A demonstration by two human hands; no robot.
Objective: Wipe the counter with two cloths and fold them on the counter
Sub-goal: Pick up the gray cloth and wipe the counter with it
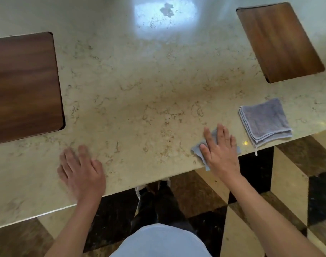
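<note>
My right hand (220, 151) lies flat with spread fingers on a small blue-grey cloth (197, 150) near the front edge of the beige marble counter (140, 108); a corner of that cloth hangs over the edge. A second grey-purple cloth (264, 120) lies folded into a square to the right of it, with a thread dangling off the edge. My left hand (80, 167) rests palm down on the bare counter at the front left, holding nothing; it looks slightly blurred.
Two dark wooden boards lie on the counter: a large one (23, 86) at the left and a smaller one (280, 41) at the back right. A bright reflection (164, 13) shows at the back centre. Below the front edge is a patterned floor (288, 191).
</note>
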